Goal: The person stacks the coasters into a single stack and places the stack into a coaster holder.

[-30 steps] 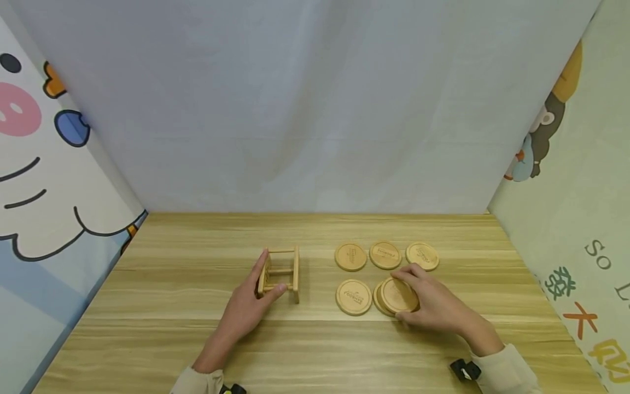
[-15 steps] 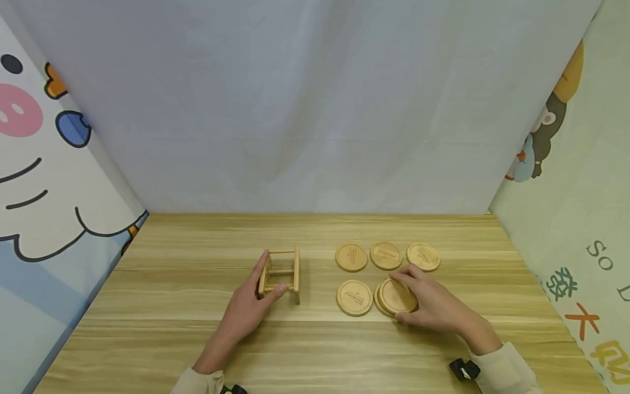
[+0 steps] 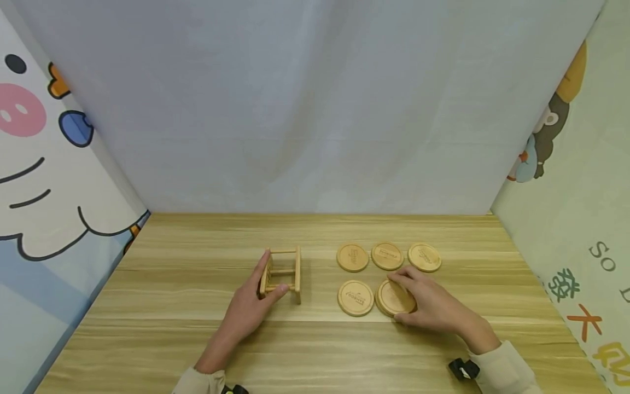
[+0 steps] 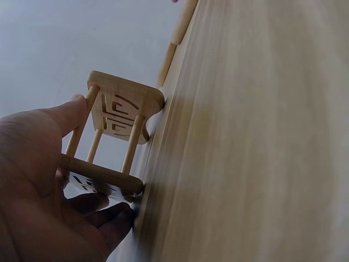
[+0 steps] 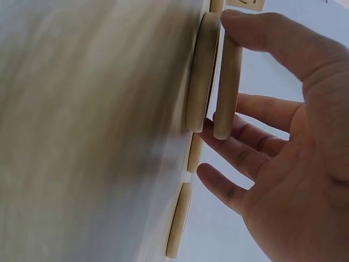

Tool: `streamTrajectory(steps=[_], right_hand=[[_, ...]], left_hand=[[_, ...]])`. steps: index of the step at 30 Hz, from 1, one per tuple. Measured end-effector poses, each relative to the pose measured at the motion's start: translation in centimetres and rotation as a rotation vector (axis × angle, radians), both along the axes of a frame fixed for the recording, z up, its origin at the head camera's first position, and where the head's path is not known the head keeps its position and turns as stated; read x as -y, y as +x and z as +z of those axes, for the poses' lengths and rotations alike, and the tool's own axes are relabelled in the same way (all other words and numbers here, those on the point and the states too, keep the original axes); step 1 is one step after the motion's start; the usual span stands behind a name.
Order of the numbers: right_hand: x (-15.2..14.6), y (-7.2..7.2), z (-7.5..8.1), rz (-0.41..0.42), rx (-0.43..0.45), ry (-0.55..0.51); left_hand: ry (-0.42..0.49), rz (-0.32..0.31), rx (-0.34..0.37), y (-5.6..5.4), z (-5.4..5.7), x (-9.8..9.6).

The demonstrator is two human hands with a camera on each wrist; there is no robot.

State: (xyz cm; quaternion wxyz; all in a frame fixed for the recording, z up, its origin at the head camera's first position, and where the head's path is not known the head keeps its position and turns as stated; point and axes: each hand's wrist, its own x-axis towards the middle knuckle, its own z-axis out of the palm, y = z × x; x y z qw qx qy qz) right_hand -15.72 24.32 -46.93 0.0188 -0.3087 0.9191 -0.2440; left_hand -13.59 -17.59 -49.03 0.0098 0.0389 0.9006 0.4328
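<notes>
My left hand (image 3: 246, 309) grips the near-left part of a small wooden coaster rack (image 3: 298, 268) on the table. In the left wrist view the rack's cut-out end panel (image 4: 120, 109) and round rods show, with the thumb on one rod. My right hand (image 3: 435, 301) pinches a round bamboo coaster (image 3: 397, 293) by its edge. Another coaster (image 5: 202, 76) lies directly under it; the right wrist view shows a narrow gap between the two. To their left lies a coaster with printed lettering (image 3: 356, 298).
Three more coasters lie in a row behind: a left one (image 3: 352, 258), a middle one (image 3: 387, 256) and a right one (image 3: 424, 257). A grey-white cloth (image 3: 315, 109) hangs at the table's back edge. Patterned panels flank the wood-grain table (image 3: 315, 355).
The coaster in my right hand has shifted slightly left and now covers more of the coaster below. My left hand keeps its grip on the rack, which stays in place.
</notes>
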Motion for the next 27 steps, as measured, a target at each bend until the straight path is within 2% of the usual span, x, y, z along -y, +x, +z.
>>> streamTrajectory(steps=[10, 27], right_hand=[[0.14, 0.01, 0.02, 0.014, -0.019, -0.003], [0.02, -0.15, 0.13, 0.016, 0.002, 0.019]], left_hand=[[0.006, -0.001, 0.0, -0.03, 0.01, -0.04], [0.001, 0.0, 0.009, -0.05, -0.03, -0.06]])
